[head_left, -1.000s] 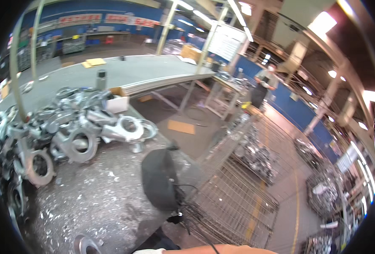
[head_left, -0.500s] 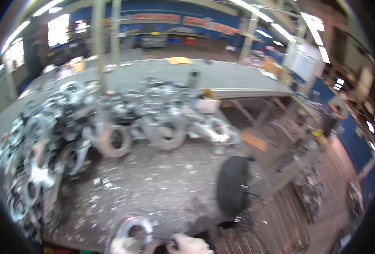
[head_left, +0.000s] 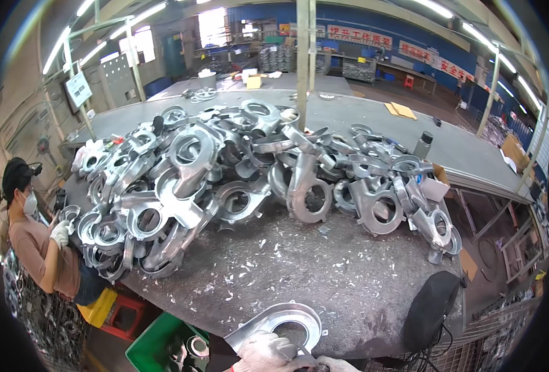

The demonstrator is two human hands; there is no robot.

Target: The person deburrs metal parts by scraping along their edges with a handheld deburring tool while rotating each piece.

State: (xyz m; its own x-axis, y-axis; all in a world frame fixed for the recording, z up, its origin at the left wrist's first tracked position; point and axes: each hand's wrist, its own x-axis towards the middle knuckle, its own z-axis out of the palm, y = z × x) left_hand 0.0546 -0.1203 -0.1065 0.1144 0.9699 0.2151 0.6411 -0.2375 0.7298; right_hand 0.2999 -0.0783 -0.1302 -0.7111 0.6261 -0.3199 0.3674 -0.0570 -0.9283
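Observation:
At the near edge of the table lies a silver cast-metal blower housing (head_left: 266, 318) with a round ring opening. My left hand (head_left: 264, 352), in a whitish glove, is closed over its near side. Beside it, at the lower rim of the picture, is my right hand (head_left: 338, 364), also gloved and partly cut off. Its fingers close on a thin grey tool (head_left: 305, 356) that points toward the housing; the tool's exact kind is hard to make out.
A large heap of similar housings (head_left: 188, 155) covers the table's far side. Metal chips lie on the dark tabletop (head_left: 250, 266). A black cloth-covered object (head_left: 432, 310) with cables stands right. Lower left is a green bin (head_left: 144, 347) with parts. A masked, gloved co-worker (head_left: 45, 248) handles a housing at left.
My view has swung left, so the heap, housing and my hands sit further right in the picture. The co-worker and green bin have come into sight.

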